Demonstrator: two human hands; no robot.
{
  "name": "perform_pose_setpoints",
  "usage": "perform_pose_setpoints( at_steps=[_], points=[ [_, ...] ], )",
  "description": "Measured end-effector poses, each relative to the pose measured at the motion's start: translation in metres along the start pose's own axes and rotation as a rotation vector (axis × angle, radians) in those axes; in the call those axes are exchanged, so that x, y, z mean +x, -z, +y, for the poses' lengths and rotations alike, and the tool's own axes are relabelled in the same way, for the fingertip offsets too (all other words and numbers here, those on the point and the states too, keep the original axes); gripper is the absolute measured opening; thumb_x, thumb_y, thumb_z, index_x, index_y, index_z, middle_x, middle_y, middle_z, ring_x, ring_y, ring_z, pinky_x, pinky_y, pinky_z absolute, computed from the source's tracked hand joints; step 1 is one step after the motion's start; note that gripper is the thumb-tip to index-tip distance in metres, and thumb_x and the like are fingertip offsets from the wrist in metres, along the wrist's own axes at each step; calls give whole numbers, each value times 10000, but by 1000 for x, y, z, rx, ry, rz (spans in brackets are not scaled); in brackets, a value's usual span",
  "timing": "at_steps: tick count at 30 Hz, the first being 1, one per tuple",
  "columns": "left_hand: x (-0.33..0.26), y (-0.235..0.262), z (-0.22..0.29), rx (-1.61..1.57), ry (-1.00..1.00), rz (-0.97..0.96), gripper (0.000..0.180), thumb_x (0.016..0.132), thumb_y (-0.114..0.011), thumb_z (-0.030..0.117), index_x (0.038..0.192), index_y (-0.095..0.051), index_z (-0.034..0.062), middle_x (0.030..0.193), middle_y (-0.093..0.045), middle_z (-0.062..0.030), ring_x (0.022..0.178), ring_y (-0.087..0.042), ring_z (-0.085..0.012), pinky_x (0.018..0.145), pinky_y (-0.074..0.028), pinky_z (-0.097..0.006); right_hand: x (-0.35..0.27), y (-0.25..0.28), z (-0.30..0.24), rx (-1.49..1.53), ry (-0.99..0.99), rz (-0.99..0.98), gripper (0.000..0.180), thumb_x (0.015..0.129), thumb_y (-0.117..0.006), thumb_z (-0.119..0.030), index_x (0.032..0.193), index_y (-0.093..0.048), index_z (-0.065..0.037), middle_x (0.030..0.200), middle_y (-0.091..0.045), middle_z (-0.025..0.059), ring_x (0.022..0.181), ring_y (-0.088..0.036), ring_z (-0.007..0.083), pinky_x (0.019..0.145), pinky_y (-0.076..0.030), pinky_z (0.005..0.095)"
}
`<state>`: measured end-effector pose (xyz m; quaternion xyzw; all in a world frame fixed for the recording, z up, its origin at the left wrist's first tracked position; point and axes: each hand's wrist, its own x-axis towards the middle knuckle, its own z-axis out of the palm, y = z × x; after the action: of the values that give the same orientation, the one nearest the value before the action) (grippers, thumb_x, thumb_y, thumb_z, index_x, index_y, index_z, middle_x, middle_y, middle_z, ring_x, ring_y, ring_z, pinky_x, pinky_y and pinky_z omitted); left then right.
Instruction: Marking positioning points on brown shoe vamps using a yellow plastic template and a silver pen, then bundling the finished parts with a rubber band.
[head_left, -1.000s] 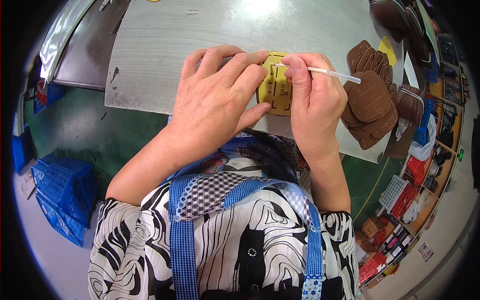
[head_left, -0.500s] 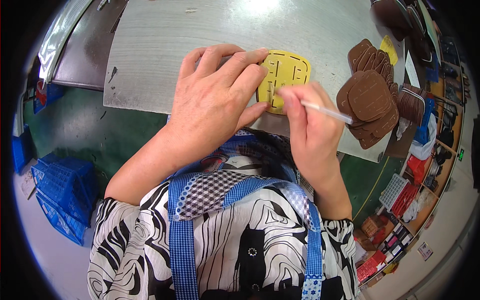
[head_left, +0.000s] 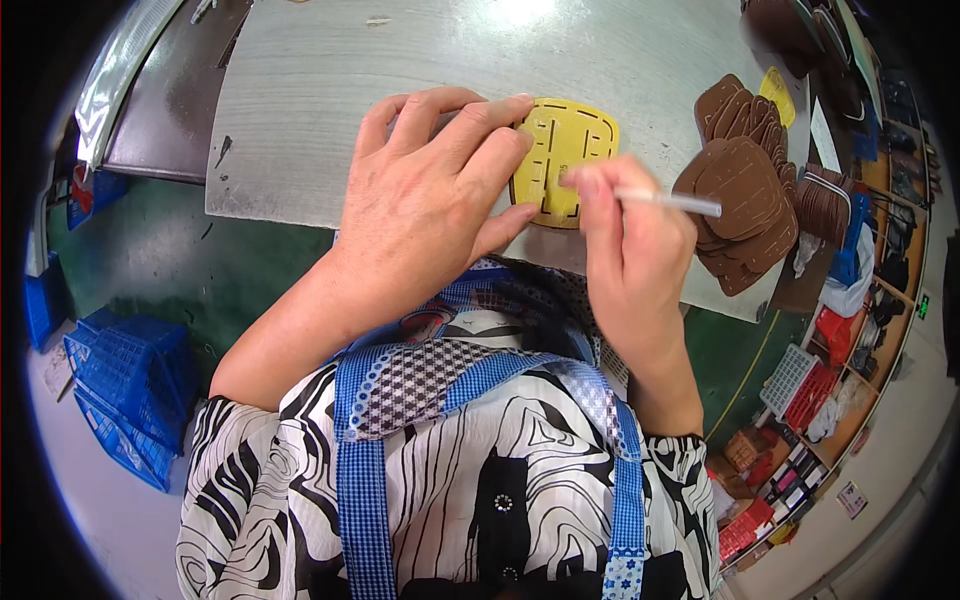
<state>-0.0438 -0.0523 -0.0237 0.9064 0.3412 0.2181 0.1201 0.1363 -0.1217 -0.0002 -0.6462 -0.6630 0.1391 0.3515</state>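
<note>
On the grey tabletop lies a yellow template, a rounded plate with dashed slots cut through it. My left hand rests over its left side, fingers spread, with fingertips on the upper left edge and the thumb on the lower left. A slim pen with a pale, translucent barrel is pinched in my right hand. Its tip end is over the template's middle, partly hidden and blurred by motion. Whatever lies beneath the template is covered. To the right sits a pile of brown slotted pieces, shaped like the template.
A second yellow piece sticks out behind the brown pile. A bundle of brown pieces stands at its right. Blue plastic baskets are on the lower left. Shelves with boxes line the right side.
My right hand has shifted slightly right with the pen, which lies closer to level. The left hand and template have hardly moved.
</note>
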Motion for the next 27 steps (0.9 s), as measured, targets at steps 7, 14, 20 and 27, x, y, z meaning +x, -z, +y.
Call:
perform_pose_setpoints(
  at_steps=[7, 14, 20, 27],
  points=[
    [-1, 4, 3, 17, 2, -31, 444, 825, -756, 336, 1227, -661, 172, 1389, -596, 4, 1231, -522, -267, 1055, -379, -439, -14, 17, 1, 171, -169, -59, 184, 1027, -592, -154, 908, -645, -25, 766, -613, 132, 656, -610, 297, 617, -474, 382],
    [1, 3, 6, 44, -23, -42, 439, 837, -754, 296, 1271, -713, 351, 1402, -569, 26, 1240, -501, -260, 1058, -373, -432, 15, 3, 24, 45, -55, 136, 207, 1049, -538, -114, 916, -657, -9, 772, -632, 125, 639, -609, 272, 613, -470, 363],
    [-2, 0, 4, 47, -11, -43, 441, 835, -758, 289, 1271, -712, 333, 1402, -563, 26, 1243, -495, -258, 1057, -371, -429, -27, 16, 3, 48, -147, -56, 154, 1016, -576, -85, 899, -637, -8, 774, -611, 146, 666, -599, 322, 606, -454, 387],
    [0, 1, 6, 54, -19, -35, 442, 834, -761, 287, 1271, -712, 328, 1397, -561, 20, 1252, -489, -263, 1067, -365, -432, -5, 15, 24, 207, -147, 105, 233, 1058, -538, -132, 915, -652, 11, 774, -643, 86, 639, -593, 184, 615, -477, 326]
  ],
)
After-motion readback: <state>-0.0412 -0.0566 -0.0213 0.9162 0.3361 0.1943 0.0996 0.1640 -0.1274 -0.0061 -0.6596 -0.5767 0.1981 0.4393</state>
